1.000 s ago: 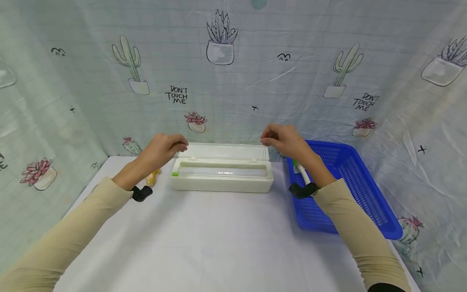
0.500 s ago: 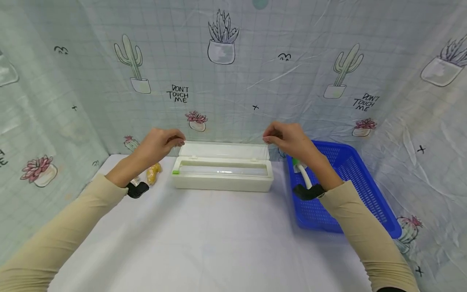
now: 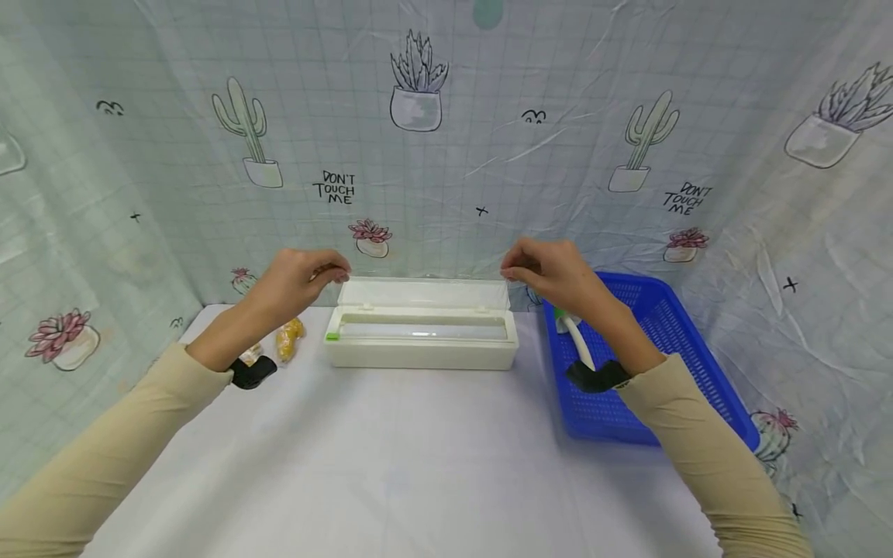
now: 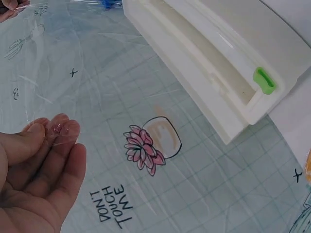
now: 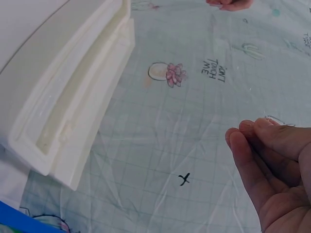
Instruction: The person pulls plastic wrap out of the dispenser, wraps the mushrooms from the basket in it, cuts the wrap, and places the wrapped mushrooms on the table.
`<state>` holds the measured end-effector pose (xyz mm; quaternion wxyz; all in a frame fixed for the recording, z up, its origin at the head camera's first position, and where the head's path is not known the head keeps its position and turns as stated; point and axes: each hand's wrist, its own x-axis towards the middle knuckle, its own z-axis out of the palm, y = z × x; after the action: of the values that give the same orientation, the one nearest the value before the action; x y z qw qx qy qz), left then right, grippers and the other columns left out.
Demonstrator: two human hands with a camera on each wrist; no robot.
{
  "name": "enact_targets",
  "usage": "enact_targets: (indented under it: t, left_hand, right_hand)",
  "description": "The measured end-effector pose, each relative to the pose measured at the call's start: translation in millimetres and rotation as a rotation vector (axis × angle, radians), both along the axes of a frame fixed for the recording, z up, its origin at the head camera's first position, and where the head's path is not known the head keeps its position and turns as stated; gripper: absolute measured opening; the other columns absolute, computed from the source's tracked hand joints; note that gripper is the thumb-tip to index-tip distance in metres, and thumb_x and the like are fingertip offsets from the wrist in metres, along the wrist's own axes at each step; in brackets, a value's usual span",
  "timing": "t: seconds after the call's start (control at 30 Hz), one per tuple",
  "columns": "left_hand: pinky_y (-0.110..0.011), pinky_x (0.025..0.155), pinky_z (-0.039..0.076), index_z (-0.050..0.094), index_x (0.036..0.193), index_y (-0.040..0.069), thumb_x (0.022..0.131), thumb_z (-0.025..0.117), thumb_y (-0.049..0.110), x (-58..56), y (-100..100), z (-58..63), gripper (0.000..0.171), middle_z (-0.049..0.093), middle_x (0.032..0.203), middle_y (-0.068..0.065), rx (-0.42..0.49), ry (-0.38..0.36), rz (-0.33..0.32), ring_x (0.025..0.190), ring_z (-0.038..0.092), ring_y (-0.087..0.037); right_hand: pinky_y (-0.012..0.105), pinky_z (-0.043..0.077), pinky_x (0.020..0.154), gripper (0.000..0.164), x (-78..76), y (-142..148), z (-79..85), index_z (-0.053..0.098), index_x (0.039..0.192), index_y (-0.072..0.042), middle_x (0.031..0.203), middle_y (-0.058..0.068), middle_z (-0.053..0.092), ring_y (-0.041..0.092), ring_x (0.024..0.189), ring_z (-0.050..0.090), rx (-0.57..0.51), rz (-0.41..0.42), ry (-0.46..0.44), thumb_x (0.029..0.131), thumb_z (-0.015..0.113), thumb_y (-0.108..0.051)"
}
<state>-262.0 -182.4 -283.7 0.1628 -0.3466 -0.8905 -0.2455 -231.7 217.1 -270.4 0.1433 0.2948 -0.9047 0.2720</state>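
A white cling film dispenser (image 3: 422,356) stands at the back of the table, its lid (image 3: 424,294) raised. Inside lies a pale, shiny roll (image 3: 422,331), and a green tab (image 4: 264,80) marks its left end. Above the lid's left corner, my left hand (image 3: 296,280) pinches clear cling film (image 4: 36,92) between thumb and fingers. Over the right corner, my right hand (image 3: 554,273) pinches the other side of the film. The film is nearly invisible in the head view; creases and glints show it in the left wrist view.
A blue plastic basket (image 3: 698,372) stands right of the dispenser, under my right forearm, with a white-handled brush-like tool (image 3: 580,341) inside. Yellow wrapped items (image 3: 287,339) lie left of the dispenser beside my left wrist. A cactus-print curtain (image 3: 446,170) hangs directly behind.
My left hand has shifted slightly left, away from the dispenser's lid corner, widening the gap between the hands a little. My right hand stays nearly in place. The view has tilted slightly.
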Motion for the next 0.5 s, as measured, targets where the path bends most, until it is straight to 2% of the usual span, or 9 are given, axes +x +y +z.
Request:
enact_targets:
  t: [0.23, 0.5]
  left_hand:
    - [-0.041, 0.069, 0.056, 0.076, 0.101, 0.002, 0.096, 0.067, 0.000, 4.4, 1.7, 6.0, 0.010, 0.077, 0.094, -0.011, 0.006, 0.050, -0.039, 0.082, 0.072, -0.023]
    - [-0.038, 0.069, 0.056, 0.076, 0.103, 0.004, 0.097, 0.067, 0.001, 11.8, 0.3, 8.1, 0.012, 0.077, 0.093, -0.007, -0.003, 0.055, -0.015, 0.080, 0.070, -0.018]
  right_hand:
    - [0.037, 0.060, 0.078, 0.009, 6.6, 4.7, 1.8, 0.069, 0.105, -0.006, 0.098, 0.007, 0.075, 0.020, 0.088, 0.073, -0.005, 0.007, 0.008, 0.096, 0.070, -0.008]
    - [0.035, 0.060, 0.075, 0.008, 12.8, 10.0, 2.2, 0.070, 0.104, -0.008, 0.097, 0.005, 0.076, 0.015, 0.086, 0.072, -0.001, 0.017, 0.009, 0.097, 0.070, -0.011]
